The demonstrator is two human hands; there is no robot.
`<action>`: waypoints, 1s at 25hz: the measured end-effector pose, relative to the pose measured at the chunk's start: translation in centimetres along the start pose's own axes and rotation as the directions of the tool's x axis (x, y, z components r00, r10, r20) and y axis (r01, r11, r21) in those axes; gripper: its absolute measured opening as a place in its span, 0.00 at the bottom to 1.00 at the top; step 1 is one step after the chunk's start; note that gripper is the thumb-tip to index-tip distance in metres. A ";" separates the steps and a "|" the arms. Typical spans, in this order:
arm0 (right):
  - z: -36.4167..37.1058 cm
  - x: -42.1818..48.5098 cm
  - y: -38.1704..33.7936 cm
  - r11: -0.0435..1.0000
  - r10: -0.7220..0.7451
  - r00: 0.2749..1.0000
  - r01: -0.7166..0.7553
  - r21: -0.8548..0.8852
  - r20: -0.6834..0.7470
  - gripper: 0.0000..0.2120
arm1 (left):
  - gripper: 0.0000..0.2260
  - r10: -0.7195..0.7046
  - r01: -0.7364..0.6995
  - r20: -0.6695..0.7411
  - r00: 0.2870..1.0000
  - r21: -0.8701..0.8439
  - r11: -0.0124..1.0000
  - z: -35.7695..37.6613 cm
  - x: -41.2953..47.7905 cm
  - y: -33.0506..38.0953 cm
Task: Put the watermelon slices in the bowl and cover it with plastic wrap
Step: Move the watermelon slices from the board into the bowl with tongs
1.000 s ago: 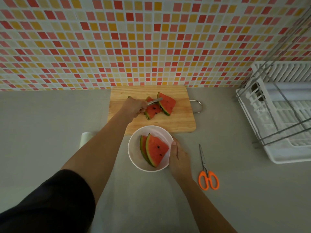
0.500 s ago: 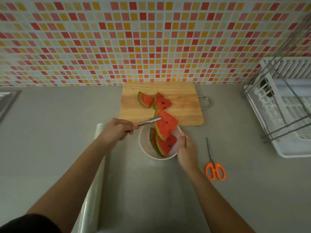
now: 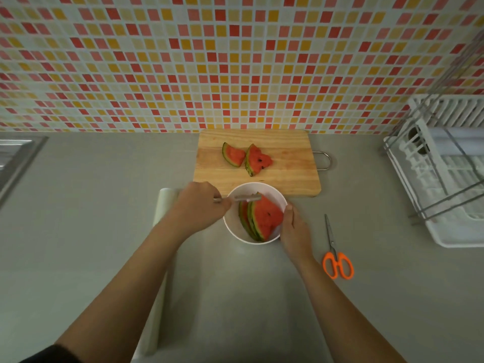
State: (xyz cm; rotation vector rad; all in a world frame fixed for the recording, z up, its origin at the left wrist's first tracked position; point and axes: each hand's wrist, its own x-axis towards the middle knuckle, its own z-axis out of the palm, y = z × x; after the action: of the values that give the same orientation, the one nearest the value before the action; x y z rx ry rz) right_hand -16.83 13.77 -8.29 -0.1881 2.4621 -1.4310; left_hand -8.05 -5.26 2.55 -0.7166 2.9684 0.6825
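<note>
- grey surface (image 3: pixel 91 205) under mosaic tile wall.
- third slice now dropped into the bowl (image 3: pixel 235 231); two watermelon slices (image 3: pixel 246 158) left on cutting board (image 3: pixel 288 179).
- left hand (image 3: pixel 201 205) pinching tongs (image 3: pixel 247 198) over bowl; right hand (image 3: pixel 294 231) cupping its rim.
- plastic wrap (image 3: pixel 163 205) untouched.

Bowl (image 3: pixel 230 226) sitting centre, hemmed on most sides. At 12: cutting board (image 3: pixel 288 179) touching rim, two watermelon slices (image 3: pixel 246 158) lying on far half. At 9: left hand (image 3: pixel 200 205) gripping tongs (image 3: pixel 247 198), tips reaching over rim, blocking it. At 3: right hand (image 3: pixel 294 231) clasping bowl wall. Plastic wrap roll (image 3: pixel 162 213) lying at 8, under left forearm. Scissors (image 3: pixel 336 252) at 4, apart. Dish rack (image 3: pixel 445 179) filling 2. Countertop (image 3: pixel 91 205) lying open at 9–10; narrow lane open at 6 between forearms.
</note>
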 end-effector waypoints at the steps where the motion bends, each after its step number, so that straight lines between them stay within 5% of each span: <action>1: 0.0 0.0 0.0 1.000 0.000 1.000 0.000 0.002 0.000 0.16 | 0.23 0.008 -0.006 -0.067 0.998 0.032 0.999 -0.6 0.6 -0.3; 3: 0.1 0.0 0.1 1.000 0.005 1.000 -0.005 0.012 -0.005 0.17 | 0.22 -0.067 0.067 -0.122 0.990 -0.006 0.998 -1.1 2.5 -0.9; 7: 0.1 0.1 0.2 1.000 0.009 1.000 -0.009 0.003 -0.015 0.18 | 0.19 -0.364 0.365 0.082 0.928 -0.402 0.840 1.7 6.1 -1.1; 17: 0.0 0.1 0.4 1.000 -0.020 0.999 0.021 0.003 -0.026 0.16 | 0.20 -0.263 0.205 -0.160 0.951 -0.309 0.929 4.8 8.5 0.3; 25: -0.1 0.1 0.3 1.000 -0.010 1.000 0.010 -0.001 -0.024 0.15 | 0.21 -0.355 0.313 -0.065 0.933 -0.342 0.886 5.3 9.0 0.8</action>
State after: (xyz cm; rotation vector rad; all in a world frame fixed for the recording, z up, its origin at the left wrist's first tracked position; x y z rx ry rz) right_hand -16.95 13.93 -8.51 -0.1849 2.4843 -1.4444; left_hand -16.90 -6.28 -2.95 -1.3018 2.7466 1.1482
